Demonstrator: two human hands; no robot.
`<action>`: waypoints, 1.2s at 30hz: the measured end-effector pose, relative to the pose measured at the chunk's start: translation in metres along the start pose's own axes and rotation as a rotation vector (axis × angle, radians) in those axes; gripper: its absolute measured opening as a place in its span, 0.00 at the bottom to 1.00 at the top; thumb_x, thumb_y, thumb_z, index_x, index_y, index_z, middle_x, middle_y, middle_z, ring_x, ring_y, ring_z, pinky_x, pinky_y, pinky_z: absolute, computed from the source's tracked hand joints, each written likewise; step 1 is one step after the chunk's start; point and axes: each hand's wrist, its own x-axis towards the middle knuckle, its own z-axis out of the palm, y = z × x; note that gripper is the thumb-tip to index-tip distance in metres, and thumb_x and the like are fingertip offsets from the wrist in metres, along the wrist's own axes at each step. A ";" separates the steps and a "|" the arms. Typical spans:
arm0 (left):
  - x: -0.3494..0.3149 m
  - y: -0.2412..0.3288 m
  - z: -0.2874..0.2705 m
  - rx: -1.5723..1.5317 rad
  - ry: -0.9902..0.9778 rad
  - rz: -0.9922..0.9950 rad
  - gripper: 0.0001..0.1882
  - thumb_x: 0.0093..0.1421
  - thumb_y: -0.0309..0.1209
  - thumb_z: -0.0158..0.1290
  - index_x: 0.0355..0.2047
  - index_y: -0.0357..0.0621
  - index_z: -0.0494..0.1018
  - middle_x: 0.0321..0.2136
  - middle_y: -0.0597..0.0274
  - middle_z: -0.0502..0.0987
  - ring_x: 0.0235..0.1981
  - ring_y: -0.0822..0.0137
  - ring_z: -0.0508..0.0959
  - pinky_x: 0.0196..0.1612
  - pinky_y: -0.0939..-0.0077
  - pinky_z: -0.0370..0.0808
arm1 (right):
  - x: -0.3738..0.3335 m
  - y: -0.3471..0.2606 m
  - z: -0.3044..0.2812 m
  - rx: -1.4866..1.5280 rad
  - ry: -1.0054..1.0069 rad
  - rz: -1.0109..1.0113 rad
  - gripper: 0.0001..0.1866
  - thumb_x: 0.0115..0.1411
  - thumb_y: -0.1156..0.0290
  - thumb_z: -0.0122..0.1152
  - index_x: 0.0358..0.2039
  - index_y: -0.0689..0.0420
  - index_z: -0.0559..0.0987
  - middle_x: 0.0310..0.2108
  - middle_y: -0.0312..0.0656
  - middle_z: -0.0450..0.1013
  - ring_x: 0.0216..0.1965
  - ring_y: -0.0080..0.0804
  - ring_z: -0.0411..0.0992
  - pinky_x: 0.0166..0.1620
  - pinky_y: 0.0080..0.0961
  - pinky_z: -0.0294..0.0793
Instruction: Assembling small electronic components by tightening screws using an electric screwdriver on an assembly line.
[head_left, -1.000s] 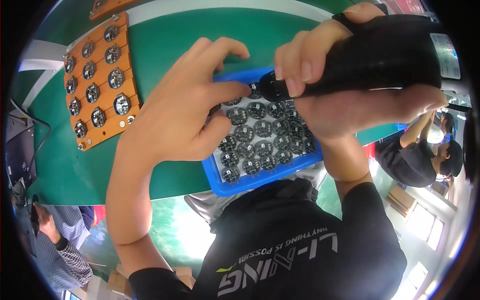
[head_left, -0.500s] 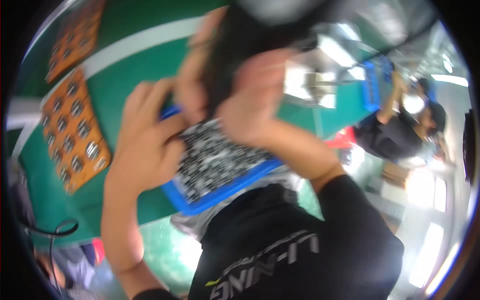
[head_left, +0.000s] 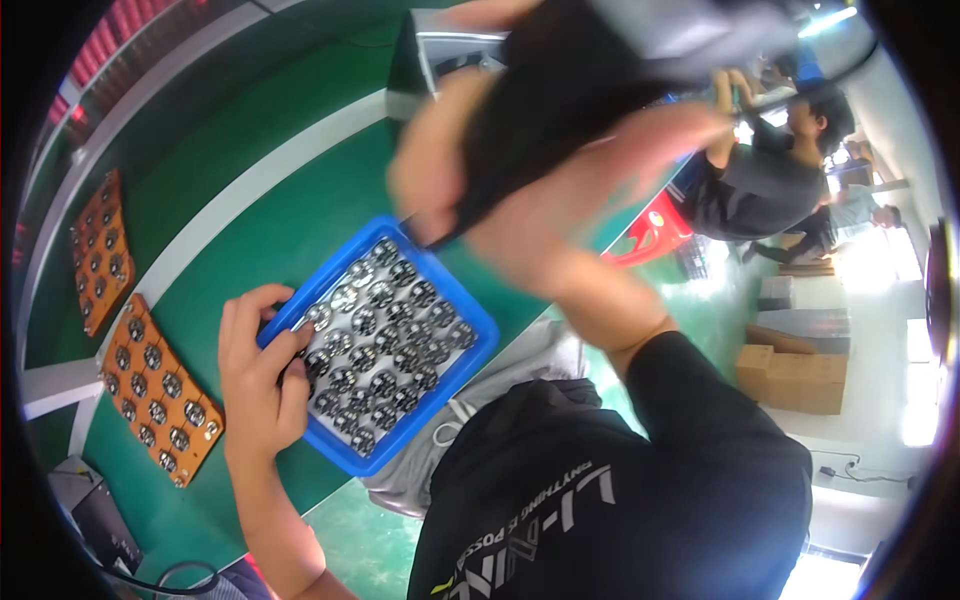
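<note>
Right hand (head_left: 535, 235), wrapped round black tool (head_left: 545, 95), now swings off round boards (head_left: 363, 320) in blue tray (head_left: 486, 340) — tool work seems paused. Left hand (head_left: 262, 375) half-curled at rim — can't tell if gripping.

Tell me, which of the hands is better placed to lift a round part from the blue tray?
Probably the left hand: it sits at the left side of the blue tray, close to the round parts, while the right hand is busy holding a black tool.

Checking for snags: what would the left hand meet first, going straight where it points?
The left hand would likely meet round circuit boards in the blue tray, though depth is unclear.
</note>
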 end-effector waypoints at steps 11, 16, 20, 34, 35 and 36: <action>0.000 -0.007 0.005 0.002 0.051 0.063 0.14 0.42 0.28 0.48 0.27 0.30 0.76 0.42 0.43 0.74 0.34 0.53 0.69 0.36 0.64 0.68 | 0.013 -0.042 -0.036 -0.269 0.608 -0.018 0.45 0.56 0.19 0.29 0.41 0.54 0.67 0.07 0.40 0.56 0.06 0.31 0.52 0.13 0.26 0.56; 0.002 -0.006 0.004 0.001 0.058 0.048 0.14 0.42 0.28 0.48 0.27 0.30 0.76 0.42 0.43 0.74 0.34 0.53 0.70 0.36 0.64 0.68 | 0.006 -0.037 -0.034 -0.311 0.587 0.041 0.46 0.55 0.18 0.29 0.41 0.54 0.66 0.06 0.39 0.55 0.06 0.31 0.53 0.13 0.26 0.56; 0.003 -0.007 0.003 -0.028 0.061 0.041 0.14 0.42 0.27 0.48 0.27 0.30 0.77 0.42 0.43 0.74 0.34 0.53 0.70 0.37 0.65 0.69 | 0.005 -0.012 -0.049 -0.337 0.502 0.062 0.46 0.55 0.18 0.29 0.40 0.54 0.65 0.06 0.39 0.57 0.06 0.31 0.54 0.14 0.25 0.58; 0.006 -0.026 -0.026 -0.406 -0.029 -0.257 0.16 0.39 0.19 0.47 0.30 0.29 0.78 0.41 0.46 0.74 0.40 0.54 0.77 0.46 0.66 0.74 | -0.003 0.016 -0.076 0.095 0.048 0.287 0.52 0.53 0.17 0.28 0.52 0.54 0.69 0.17 0.36 0.62 0.15 0.26 0.60 0.25 0.27 0.63; 0.003 -0.027 -0.028 -0.442 -0.045 -0.270 0.16 0.39 0.19 0.47 0.30 0.30 0.78 0.41 0.47 0.74 0.41 0.55 0.76 0.47 0.66 0.74 | -0.003 0.022 -0.061 0.169 -0.029 0.250 0.52 0.53 0.17 0.28 0.53 0.54 0.68 0.18 0.36 0.63 0.15 0.26 0.61 0.25 0.27 0.64; 0.002 -0.027 -0.030 -0.446 -0.044 -0.290 0.16 0.39 0.19 0.47 0.30 0.30 0.78 0.41 0.47 0.74 0.41 0.55 0.76 0.47 0.66 0.74 | -0.003 0.028 -0.045 0.242 -0.104 0.211 0.52 0.52 0.16 0.28 0.53 0.53 0.68 0.20 0.37 0.65 0.15 0.27 0.62 0.26 0.26 0.65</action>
